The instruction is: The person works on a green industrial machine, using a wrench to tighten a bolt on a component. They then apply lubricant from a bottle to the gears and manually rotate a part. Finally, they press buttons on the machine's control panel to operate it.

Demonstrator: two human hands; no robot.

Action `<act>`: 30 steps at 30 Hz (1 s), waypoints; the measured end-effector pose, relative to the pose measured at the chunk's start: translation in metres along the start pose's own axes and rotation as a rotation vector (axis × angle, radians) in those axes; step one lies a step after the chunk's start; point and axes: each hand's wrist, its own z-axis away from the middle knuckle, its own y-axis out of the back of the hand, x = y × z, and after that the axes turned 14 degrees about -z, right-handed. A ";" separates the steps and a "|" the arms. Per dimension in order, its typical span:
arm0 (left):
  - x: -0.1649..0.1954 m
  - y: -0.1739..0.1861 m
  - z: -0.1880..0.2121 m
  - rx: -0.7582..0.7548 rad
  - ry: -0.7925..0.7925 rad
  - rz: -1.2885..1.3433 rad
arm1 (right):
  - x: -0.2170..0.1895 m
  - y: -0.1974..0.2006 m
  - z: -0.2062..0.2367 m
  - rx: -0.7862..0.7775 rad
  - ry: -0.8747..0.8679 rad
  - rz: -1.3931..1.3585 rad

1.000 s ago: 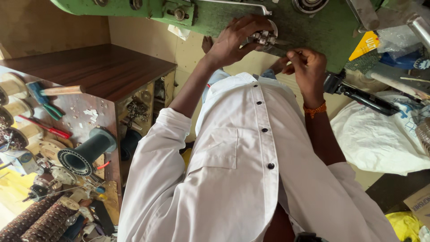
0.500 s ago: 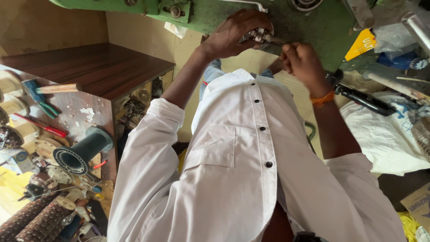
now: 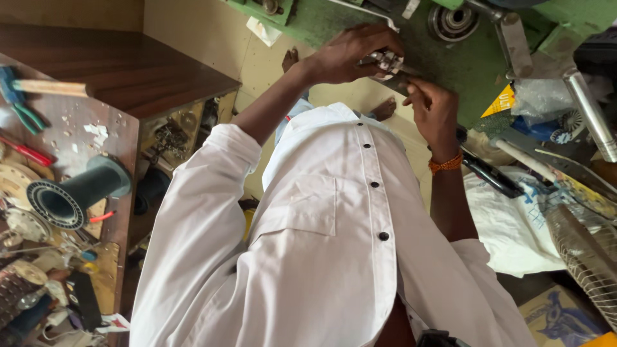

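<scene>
A person in a white buttoned shirt, seen from above, works with both arms stretched toward a green machine bed (image 3: 463, 71). The left hand (image 3: 350, 54) has its grip clenched around a small silvery metal part (image 3: 385, 61), fingers wrapped over the top of it. The right hand (image 3: 434, 112), with an orange thread band at its wrist, sits just beside and below that part; its fingers pinch toward the part's lower end, but what they hold is too small to tell.

Judging from this, the part could slip, since it is held in the air against the machine rather than resting on anything; a loose hold would drop it toward the floor between the bare feet. Fingers also sit close to the machine's round metal hub (image 3: 453, 22), just beyond the right grip.

Off to the side of the right hand lie a yellow triangular package corner (image 3: 508, 101), a clear plastic bag (image 3: 540, 96), a white printed sack (image 3: 514, 222) and a blue printed carton (image 3: 559, 315). On the far side of the left arm, a brown desk (image 3: 122, 138) carries a dark flanged spool (image 3: 74, 193), green-handled pliers (image 3: 22, 112) and a red-handled tool (image 3: 26, 153).
</scene>
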 end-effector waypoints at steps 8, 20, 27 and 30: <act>0.004 -0.016 0.003 0.073 0.049 0.060 | -0.008 0.044 -0.008 0.036 -0.289 -0.351; 0.043 -0.051 -0.005 0.301 0.352 -0.057 | -0.012 0.047 0.010 0.378 -0.215 -0.599; 0.062 -0.060 -0.009 0.321 0.417 -0.129 | -0.010 0.015 0.008 0.368 0.037 -0.293; 0.059 -0.060 -0.007 0.348 0.385 -0.083 | -0.010 0.003 0.004 0.372 0.079 -0.309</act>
